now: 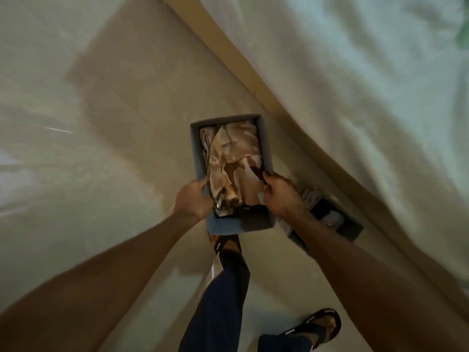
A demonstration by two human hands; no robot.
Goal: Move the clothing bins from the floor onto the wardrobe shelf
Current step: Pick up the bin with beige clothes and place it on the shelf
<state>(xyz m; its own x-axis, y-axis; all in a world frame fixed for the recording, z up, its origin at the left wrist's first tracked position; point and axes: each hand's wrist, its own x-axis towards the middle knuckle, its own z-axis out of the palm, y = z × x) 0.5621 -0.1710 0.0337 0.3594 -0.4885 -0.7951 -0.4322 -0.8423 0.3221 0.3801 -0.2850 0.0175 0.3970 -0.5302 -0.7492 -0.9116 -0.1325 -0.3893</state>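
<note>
The person holds the grey bin [196,151] of tan clothing [234,158] off the floor [121,128], beside the bed [355,72]. The left hand [194,199] and right hand [281,196] each clamp their grip on a side wall near the bin's near end. Carrying it level and stepping clear of the second bin [338,221] on the floor seems wise. The wardrobe shelf is out of view.

Grey bin [200,158] holds tan-and-brown mottled cloth [233,163]; black sandal [319,323].
</note>
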